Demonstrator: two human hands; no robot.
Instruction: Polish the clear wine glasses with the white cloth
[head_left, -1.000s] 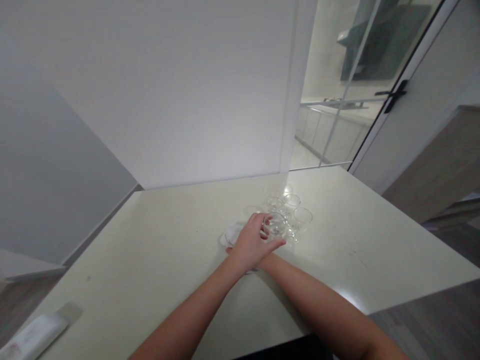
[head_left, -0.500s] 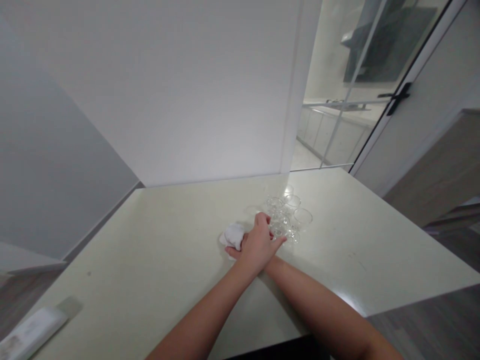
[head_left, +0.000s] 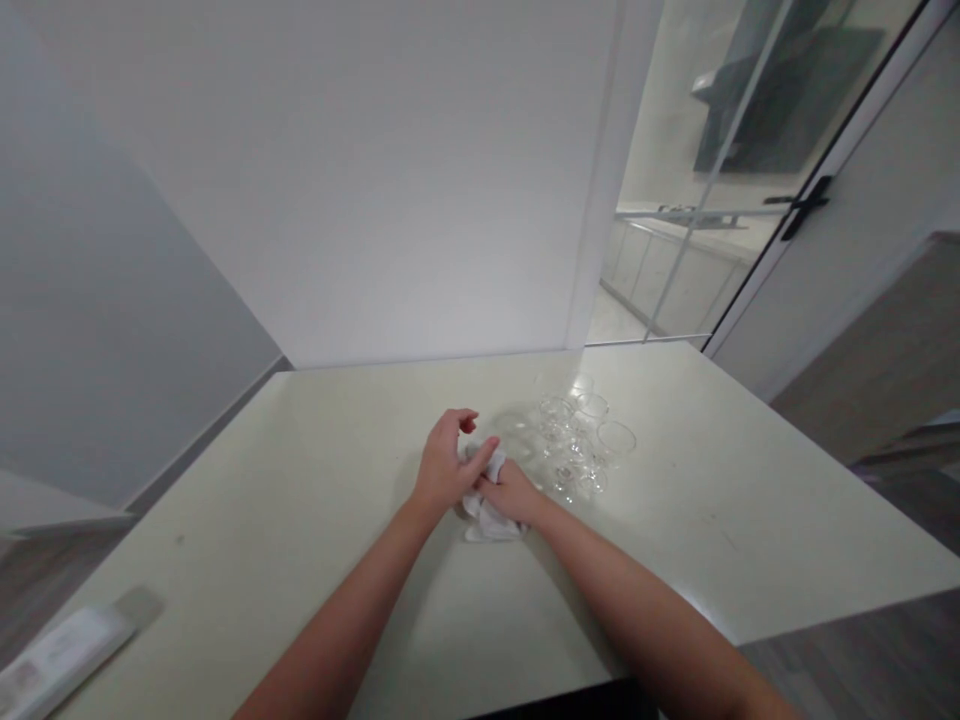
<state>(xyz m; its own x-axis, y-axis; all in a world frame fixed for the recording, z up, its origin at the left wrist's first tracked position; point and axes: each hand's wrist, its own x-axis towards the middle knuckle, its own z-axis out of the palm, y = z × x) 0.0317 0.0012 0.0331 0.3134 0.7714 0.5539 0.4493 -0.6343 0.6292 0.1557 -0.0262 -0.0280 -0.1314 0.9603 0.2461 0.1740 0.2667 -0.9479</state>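
Note:
A crumpled white cloth (head_left: 491,522) is bunched under and around my right hand (head_left: 516,492), whose fingers are closed on it. Just left of it, my left hand (head_left: 448,460) has its thumb apart from its curled fingers. That thumb reaches over the top of the cloth; no held thing shows in this hand. To the right of both hands stands a close group of several clear glasses (head_left: 574,440), their round rims facing up. Where one glass ends and another begins is hard to make out.
The pale table (head_left: 315,500) runs up to a white wall (head_left: 420,200). A white box-like pack (head_left: 64,655) lies at its near left corner. Beyond the far right edge are a glazed door (head_left: 675,250) and its black handle (head_left: 806,205).
My left hand has moved left, away from the glasses and off my right wrist, to the cloth's left side. My right hand and the cloth have shifted slightly right and nearer; my arms no longer cross.

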